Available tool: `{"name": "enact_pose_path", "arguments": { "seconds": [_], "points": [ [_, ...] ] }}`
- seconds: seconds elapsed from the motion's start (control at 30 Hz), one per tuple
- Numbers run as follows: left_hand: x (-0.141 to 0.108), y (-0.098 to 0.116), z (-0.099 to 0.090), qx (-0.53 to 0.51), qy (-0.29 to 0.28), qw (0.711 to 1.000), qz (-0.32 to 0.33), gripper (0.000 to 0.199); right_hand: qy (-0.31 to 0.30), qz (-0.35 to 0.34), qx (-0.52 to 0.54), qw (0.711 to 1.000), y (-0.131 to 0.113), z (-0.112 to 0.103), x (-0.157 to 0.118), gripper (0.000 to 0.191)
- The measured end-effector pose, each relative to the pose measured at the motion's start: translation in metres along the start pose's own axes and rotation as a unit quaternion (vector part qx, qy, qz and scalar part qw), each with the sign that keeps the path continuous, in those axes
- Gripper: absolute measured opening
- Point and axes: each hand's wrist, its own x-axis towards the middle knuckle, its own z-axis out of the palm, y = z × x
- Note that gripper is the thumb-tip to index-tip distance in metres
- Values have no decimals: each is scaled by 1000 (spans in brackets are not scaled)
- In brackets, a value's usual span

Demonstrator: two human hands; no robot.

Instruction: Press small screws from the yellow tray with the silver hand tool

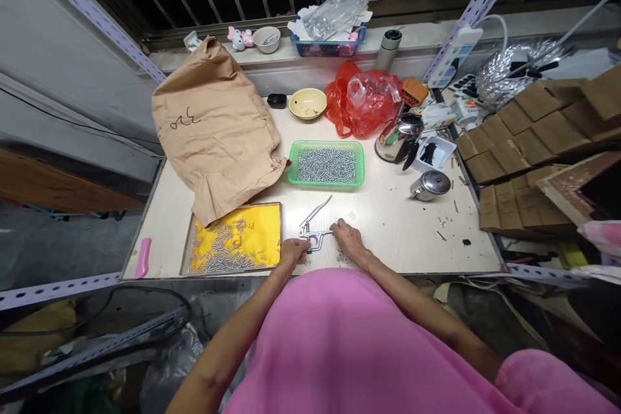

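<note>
- Left hand pinches the metal tool; right hand curls at its handle, grip unclear.
- Tool lies between them at the surface.
- Seemingly mid-work: pins lie in green basket and yellow tray; finished share unclear.

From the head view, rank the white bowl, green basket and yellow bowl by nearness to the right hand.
1. Green basket: ahead of the right hand.
2. Yellow bowl: behind the basket.
3. White bowl: back ledge, further left.
</note>
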Motion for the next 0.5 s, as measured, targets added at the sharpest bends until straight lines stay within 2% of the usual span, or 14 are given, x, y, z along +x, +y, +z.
{"name": "enact_pose_path", "arguments": {
  "seconds": [0.07,0.23,0.5],
  "points": [
    [1,1,1,16,5,1000,1,16,0,-3,-13,1000,0,-1,0,27],
    [1,8,1,141,28,989,32,26,6,-7,-40,999,-1,-3,-2,28],
    [-8,34,0,252,-2,968,10,30,0,1,-33,999,-2,-2,-1,26]
  ]
}}
